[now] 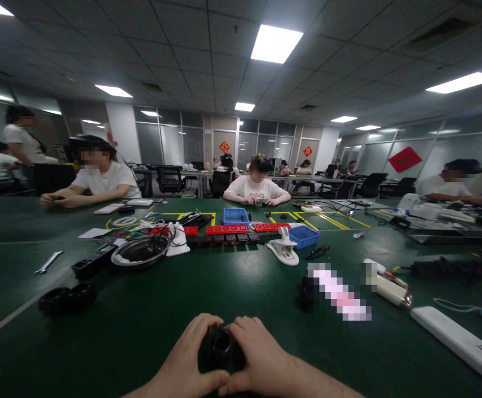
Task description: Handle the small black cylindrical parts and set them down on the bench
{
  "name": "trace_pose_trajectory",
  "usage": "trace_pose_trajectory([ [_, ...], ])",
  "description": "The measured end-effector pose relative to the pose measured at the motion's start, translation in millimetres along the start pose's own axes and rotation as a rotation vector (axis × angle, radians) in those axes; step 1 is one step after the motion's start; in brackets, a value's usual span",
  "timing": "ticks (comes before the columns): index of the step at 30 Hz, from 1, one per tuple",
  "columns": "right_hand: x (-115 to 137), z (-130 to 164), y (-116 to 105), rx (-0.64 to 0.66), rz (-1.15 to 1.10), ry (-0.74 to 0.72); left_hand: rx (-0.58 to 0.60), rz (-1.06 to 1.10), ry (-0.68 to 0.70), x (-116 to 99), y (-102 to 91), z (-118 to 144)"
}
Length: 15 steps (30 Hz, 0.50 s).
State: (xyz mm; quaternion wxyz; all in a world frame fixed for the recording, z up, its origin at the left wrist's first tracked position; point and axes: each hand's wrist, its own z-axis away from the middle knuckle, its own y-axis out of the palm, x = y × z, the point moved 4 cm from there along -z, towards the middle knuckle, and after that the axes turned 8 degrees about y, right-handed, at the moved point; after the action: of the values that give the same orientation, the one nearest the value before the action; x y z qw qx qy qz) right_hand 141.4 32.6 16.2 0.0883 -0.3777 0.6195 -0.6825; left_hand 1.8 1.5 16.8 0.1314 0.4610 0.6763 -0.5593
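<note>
Black ringed part (220, 355): at the near edge of the scene, about the middle, between the two hands; its round opening faces up and towards the viewer.
Left hand (185, 354): curved around the left side of the part, fingers arching to its far side, thumb on the near side; how firmly it grips, if at all, cannot be told.
Right hand (261, 354): curved around the right side, fingertips at or just beside the far rim, thumb tip meeting the left thumb on the near side; pressure likewise cannot be told.
Weight: judged light, suited to the fingertips of either hand.
Stiffness: judged rigid, probably hard plastic; unlikely to yield under a normal pinch.
Surface: dark with a glossy rim; may prove somewhat slippery, and the round form could roll if let go on its side.
Fragility: judged low for the body; the rim merits more care, as fine detail is too dark to inspect.
Point of hold: outer wall, thumb and fingers opposed, opening left uncovered.
Black rings (67, 300): on the left, well apart from the hands.
Green tabletop (245, 282): bears the rings.
White clip stand (284, 254): far side, right of middle, near a blue tray (307, 241).
Wrench (49, 263): far left, flat.
</note>
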Motion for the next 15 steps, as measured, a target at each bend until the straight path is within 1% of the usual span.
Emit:
trace_pose_trajectory([
  [3,-2.9,2.9,-9.8,0.102,-0.141,-0.077,-0.045,0.008,0.058,6.4,-1.3,2.7],
  [6,-5.5,1.4,-15.0,0.192,-0.213,-0.131,0.003,0.013,0.103,8.0,-1.3,1.5],
  [8,-7.0,-1.2,-14.7,0.224,-0.218,-0.144,0.05,0.027,0.114,6.8,-1.9,-1.0],
  [10,-8.5,-3.9,-12.7,0.223,-0.212,-0.125,0.09,0.051,0.121,5.1,-3.3,-3.4],
  [15,-10.4,-5.0,-7.8,0.148,-0.182,0.006,0.169,0.118,0.152,4.4,-6.2,-6.0],
])
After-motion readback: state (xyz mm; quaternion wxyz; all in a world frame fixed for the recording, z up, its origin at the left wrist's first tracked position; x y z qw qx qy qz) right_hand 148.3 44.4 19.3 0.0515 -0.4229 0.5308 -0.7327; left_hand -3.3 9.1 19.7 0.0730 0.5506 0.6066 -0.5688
